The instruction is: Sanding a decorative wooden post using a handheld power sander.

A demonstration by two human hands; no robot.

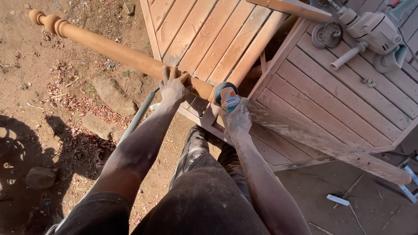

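Note:
A long turned wooden post [109, 48] with a knob end at the upper left lies slanted across slatted wooden panels. My left hand [173, 86] presses down on the post near its middle. My right hand [237, 118] grips a small teal and grey power sander [225, 96] with an orange spot, held against the post just right of my left hand. Both arms and hands are dusted with wood powder.
Slatted wooden panels [331, 100] fill the upper right. A grey angle grinder [374, 32] with a loose disc [327, 34] lies on them. Bare dirt with stones [111, 93] and wood shavings lies to the left. A hose [139, 115] runs under my left arm.

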